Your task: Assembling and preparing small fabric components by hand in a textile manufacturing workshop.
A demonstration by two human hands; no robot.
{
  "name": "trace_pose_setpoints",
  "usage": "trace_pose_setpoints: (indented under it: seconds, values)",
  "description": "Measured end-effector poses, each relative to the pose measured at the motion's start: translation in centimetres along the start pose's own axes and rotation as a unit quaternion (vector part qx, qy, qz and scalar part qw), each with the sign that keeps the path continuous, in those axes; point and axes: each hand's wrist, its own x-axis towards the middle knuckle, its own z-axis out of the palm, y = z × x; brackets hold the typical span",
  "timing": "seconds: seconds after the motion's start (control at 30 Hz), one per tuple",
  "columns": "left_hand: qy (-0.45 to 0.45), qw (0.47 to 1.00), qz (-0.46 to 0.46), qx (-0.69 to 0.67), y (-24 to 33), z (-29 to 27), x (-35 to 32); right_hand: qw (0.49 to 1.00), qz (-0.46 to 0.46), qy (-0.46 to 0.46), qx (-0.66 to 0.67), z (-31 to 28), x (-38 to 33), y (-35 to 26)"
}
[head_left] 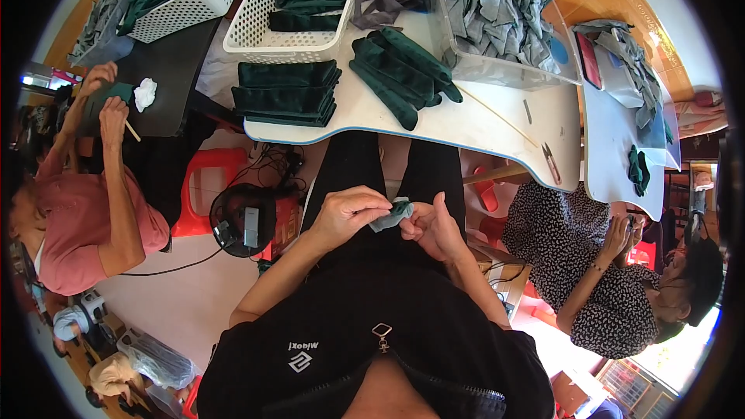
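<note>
Over my lap, a small piece of grey and dark green cloth (386,222) is held between my two hands. My left hand (349,216) is closed, thumb and fingertips pinching the green upper edge. Curled fingers of my right hand (436,230) grip the cloth's other end, while its thumb points up and away. On the white table (473,120) beyond lie a neat stack of folded dark green velvet strips (285,95) and a looser fanned pile of green velvet strips (405,77).
Thread snips (552,163) and a thin wooden stick (497,115) lie on the table's right part. Behind are a white basket (283,53) of green strips and a clear bin (508,70) of grey pieces. Co-workers sit at left (101,225) and right (605,279). A red stool (203,194) stands left.
</note>
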Motion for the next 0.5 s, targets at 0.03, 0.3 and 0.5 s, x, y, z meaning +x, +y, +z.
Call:
trace_pose_setpoints:
  seconds: [0.03,0.3,0.5]
  values:
    - [-0.003,1.0,0.002,0.008,0.0,-0.1,-0.1,1.0,0.004,0.007,0.02,0.1,-0.1,0.2]
    - [0.035,0.998,-0.046,-0.026,0.1,1.7,-0.3,0.997,-0.027,-0.015,0.075,-0.2,0.4,1.5]
    - [0.037,0.997,-0.044,-0.047,-0.5,1.0,-0.9,0.979,0.03,-0.017,0.199,0.5,0.2,1.8]
